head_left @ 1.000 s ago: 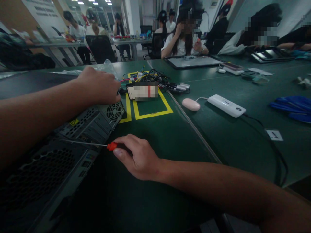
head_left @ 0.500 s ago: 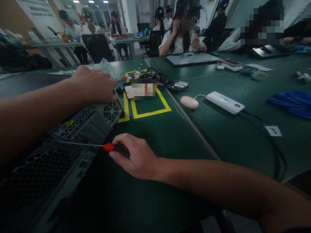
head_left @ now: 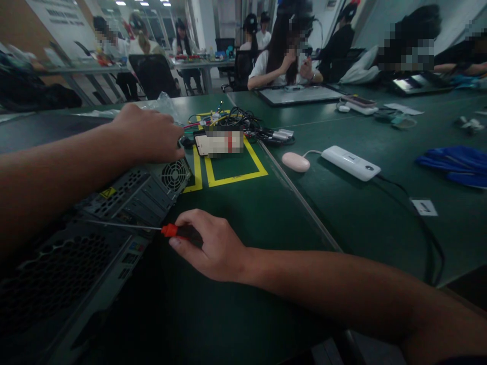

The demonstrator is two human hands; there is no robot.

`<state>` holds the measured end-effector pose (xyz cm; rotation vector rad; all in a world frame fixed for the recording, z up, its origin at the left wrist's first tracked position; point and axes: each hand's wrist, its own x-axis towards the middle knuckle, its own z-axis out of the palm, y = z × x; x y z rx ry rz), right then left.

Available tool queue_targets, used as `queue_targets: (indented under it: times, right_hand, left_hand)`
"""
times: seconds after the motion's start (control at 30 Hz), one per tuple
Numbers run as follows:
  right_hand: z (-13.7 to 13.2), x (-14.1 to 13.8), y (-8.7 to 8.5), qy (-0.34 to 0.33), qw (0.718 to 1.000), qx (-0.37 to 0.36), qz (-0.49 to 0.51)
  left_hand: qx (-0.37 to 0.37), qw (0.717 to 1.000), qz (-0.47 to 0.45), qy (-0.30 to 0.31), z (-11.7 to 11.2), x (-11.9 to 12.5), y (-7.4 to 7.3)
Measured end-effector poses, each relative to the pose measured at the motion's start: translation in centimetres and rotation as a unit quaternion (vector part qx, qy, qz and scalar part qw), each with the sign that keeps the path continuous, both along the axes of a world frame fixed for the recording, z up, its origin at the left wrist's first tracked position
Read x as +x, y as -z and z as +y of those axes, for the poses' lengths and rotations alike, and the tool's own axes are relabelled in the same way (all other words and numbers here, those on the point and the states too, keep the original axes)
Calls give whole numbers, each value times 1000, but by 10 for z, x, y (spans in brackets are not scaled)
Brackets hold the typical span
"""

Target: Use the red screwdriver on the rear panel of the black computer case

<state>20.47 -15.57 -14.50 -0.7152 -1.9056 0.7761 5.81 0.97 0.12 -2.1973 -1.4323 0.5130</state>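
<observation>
Screwdriver (head_left: 168, 230), one, red collar, dark handle: in your right hand (head_left: 216, 248), thumb and forefinger closed about the handle, remaining fingers curled behind. Shaft extends to the rear of the computer case (head_left: 133, 200); tip contact too dim to confirm. Likely light and rigid; hold by the handle, since bare shaft would probably slip. Computer case, one, perforated metal, at your left on the green table (head_left: 243, 309): likely heavy and stiff, edges possibly sharp; best steadied from its broad upper face. Your left hand (head_left: 150, 133): palm down over that side, fingers bent; you cannot tell whether it grips.
</observation>
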Motion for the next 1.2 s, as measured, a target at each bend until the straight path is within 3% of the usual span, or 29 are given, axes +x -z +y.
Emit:
queue_targets:
  times: [0.17,0.4,0.67,0.87,1.2]
  right_hand:
    - [1,-1,1,2,1000,-13,-5]
    - [0,-1,2,10,1000,-4,-12]
    - [-1,-2,-1,22,999,-2,-26]
    - [-4,-4,-1,25,999,-18,-10]
    - [-1,-3,3,19,1000,-18,0]
  left_hand:
    - [-10,999,-35,-13,2,-2,1]
    - [35,977,-201,-60,6,-13,-6]
    - [-102,975,-198,3,17,-24,-22]
    - [-8,975,-220,-23,3,-12,-4]
    - [8,973,-228,-26,-1,-13,3]
